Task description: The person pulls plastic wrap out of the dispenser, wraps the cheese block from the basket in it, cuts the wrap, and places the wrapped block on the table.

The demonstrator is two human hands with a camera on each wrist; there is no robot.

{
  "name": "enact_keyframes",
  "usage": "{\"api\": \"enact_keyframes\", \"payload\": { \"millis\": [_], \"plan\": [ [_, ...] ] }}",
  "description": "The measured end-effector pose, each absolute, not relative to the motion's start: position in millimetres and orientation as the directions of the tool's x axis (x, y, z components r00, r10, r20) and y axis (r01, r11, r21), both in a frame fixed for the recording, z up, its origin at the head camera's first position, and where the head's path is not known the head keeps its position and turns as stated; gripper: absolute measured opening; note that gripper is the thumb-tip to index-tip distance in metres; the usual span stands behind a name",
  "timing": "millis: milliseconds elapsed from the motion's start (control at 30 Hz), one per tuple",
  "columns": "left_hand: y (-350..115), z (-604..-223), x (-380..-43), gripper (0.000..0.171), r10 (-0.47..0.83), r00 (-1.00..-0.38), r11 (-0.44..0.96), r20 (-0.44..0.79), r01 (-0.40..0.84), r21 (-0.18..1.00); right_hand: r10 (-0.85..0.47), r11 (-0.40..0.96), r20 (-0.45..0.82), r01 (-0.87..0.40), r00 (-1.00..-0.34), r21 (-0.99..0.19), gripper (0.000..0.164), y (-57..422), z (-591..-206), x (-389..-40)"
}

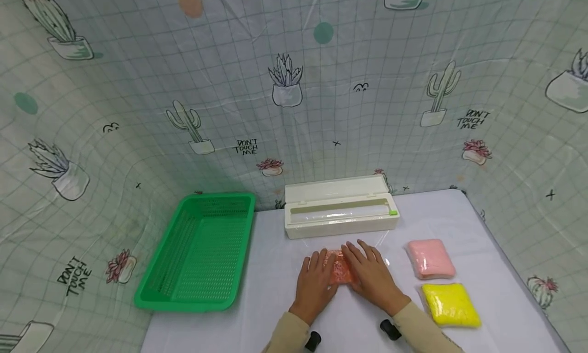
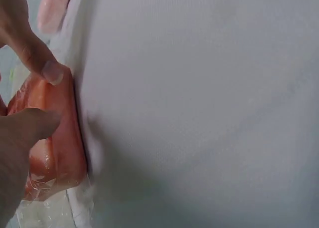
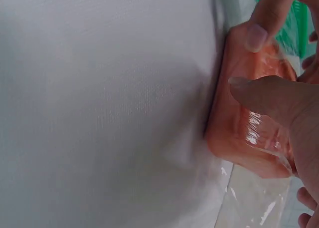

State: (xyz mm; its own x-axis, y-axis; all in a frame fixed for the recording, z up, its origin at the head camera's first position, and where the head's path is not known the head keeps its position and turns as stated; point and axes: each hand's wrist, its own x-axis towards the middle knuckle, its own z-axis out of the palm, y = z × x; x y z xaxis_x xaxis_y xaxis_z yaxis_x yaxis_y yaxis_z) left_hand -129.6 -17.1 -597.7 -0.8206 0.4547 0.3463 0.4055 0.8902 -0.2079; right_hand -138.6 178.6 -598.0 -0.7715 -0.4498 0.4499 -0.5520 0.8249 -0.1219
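Note:
An orange block (image 1: 340, 268) in clear plastic film lies on the table between the two hands. My left hand (image 1: 313, 285) rests along its left side, and its thumb (image 2: 35, 123) presses the film on the block's surface. From the right, my right hand (image 1: 371, 274) lies partly over the block with fingers extended, its thumb (image 3: 264, 91) also on the wrapped surface. Loose clear film (image 3: 249, 198) spreads out beside the block in the right wrist view. Fingers and reflections hide parts of the block's edges.
Behind the hands stands a white cling film dispenser (image 1: 342, 221), lid raised, film roll inside. A green plastic basket (image 1: 245, 251) is at the left. On the right lie a pink packet (image 1: 431, 259) and a yellow packet (image 1: 451, 305). Patterned curtain (image 1: 321, 123) surrounds the table.

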Motion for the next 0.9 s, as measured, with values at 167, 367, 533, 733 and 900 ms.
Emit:
{"api": "enact_keyframes", "payload": {
  "millis": [167,367,533,733,900],
  "plan": [
    [-16,-600,-136,0.093,0.457,-0.849,0.884,0.265,0.398,-0.246,-0.459,0.836,0.429,-0.541,-0.778,-0.086,0.093,177,-602,-145],
    [-14,-602,-144,0.089,0.452,-0.857,0.885,0.247,0.399,-0.239,-0.468,0.845,0.449,-0.534,-0.761,-0.025,0.084,176,-609,-155],
    [-15,-603,-150,0.081,0.451,-0.861,0.886,0.236,0.401,-0.231,-0.477,0.839,0.449,-0.543,-0.755,-0.022,0.077,177,-611,-160],
    [-15,-603,-157,0.073,0.454,-0.854,0.888,0.253,0.410,-0.209,-0.479,0.835,0.404,-0.546,-0.779,-0.063,0.067,177,-607,-166],
    [-15,-603,-161,0.070,0.459,-0.849,0.886,0.262,0.418,-0.198,-0.485,0.832,0.361,-0.547,-0.797,-0.090,0.063,177,-603,-168]
  ]
}}
